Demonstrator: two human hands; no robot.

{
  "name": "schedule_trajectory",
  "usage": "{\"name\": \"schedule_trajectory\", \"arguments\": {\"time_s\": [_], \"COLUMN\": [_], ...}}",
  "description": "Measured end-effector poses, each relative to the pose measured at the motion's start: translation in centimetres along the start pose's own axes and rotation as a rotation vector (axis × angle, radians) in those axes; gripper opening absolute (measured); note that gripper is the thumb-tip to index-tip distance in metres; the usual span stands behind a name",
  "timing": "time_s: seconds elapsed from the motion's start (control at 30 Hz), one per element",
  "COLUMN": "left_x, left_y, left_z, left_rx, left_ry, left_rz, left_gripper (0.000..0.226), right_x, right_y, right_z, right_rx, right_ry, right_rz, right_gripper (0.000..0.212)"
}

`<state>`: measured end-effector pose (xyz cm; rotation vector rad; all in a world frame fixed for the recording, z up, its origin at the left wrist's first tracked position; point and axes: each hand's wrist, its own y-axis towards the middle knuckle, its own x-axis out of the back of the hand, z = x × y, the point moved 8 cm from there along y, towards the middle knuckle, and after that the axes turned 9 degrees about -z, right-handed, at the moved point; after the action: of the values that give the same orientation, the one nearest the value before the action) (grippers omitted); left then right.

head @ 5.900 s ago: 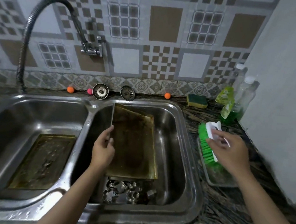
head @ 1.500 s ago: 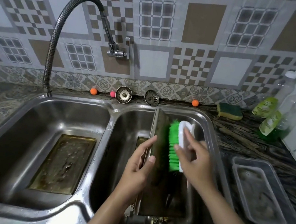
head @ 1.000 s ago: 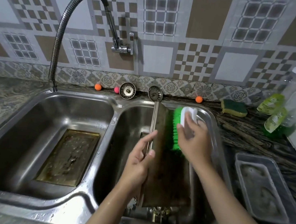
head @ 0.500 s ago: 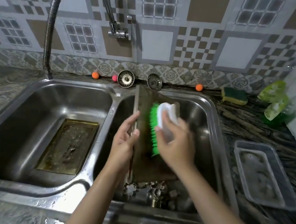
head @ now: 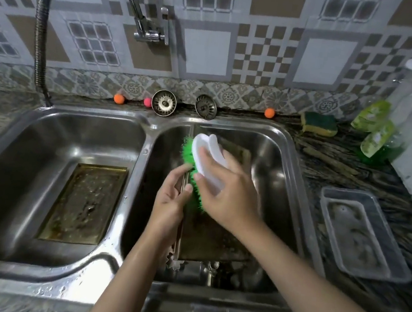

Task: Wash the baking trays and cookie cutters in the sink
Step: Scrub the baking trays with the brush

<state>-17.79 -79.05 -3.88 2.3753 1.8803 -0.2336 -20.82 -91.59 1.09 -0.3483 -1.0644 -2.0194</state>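
A stained baking tray (head: 211, 237) stands tilted in the right basin of the steel double sink (head: 148, 127). My left hand (head: 171, 201) grips its left edge. My right hand (head: 229, 193) grips a white-backed scrub brush (head: 205, 159) and presses its green bristles against the tray's upper face. A second dirty tray (head: 83, 202) lies flat on the bottom of the left basin. Metal cookie cutters (head: 208, 267) lie under the tilted tray's near end, mostly hidden.
A flexible tap (head: 40, 24) arches over the left basin. Two drain strainers (head: 164, 102), small coloured balls and a sponge (head: 319, 123) line the back ledge. Two dish soap bottles (head: 382, 142) stand at the far right. A clear plastic container (head: 365, 234) sits on the counter.
My right hand has moved the brush up the tray toward its far end. My left hand has kept its hold on the tray's edge. The camera has moved closer.
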Motion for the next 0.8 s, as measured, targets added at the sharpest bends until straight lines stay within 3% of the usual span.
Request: {"name": "schedule_trajectory", "arguments": {"time_s": [0.07,0.17,0.27,0.4,0.57,0.8], "left_x": [0.5,-0.2,0.3,3.4,3.5,0.3], "left_y": [-0.1,-0.8,0.1,1.8,1.5,-0.1], "left_z": [0.0,0.6,0.4,-0.4,-2.2,-1.8], "left_rx": [-0.015,-0.007,-0.014,0.002,-0.009,0.101], "left_ry": [0.007,0.051,0.024,-0.036,-0.129,-0.071], "left_rz": [0.027,0.082,0.014,-0.122,-0.093,0.090], "left_gripper": [0.048,0.050,0.048,0.048,0.049,0.045], "right_x": [0.1,0.4,-0.3,-1.0,1.2,1.3], "right_y": [0.8,3.3,1.3,-6.2,-5.9,-5.5], "right_z": [-3.3,-9.0,-4.1,0.7,-5.6,1.0], "right_rx": [-0.066,-0.319,-0.224,-0.043,-0.366,-0.454], "right_ry": [0.004,-0.142,-0.038,0.128,-0.042,0.201], "right_rz": [-0.006,-0.016,-0.009,0.141,0.038,-0.037], "right_gripper": [0.051,0.048,0.050,0.053,0.061,0.063]}}
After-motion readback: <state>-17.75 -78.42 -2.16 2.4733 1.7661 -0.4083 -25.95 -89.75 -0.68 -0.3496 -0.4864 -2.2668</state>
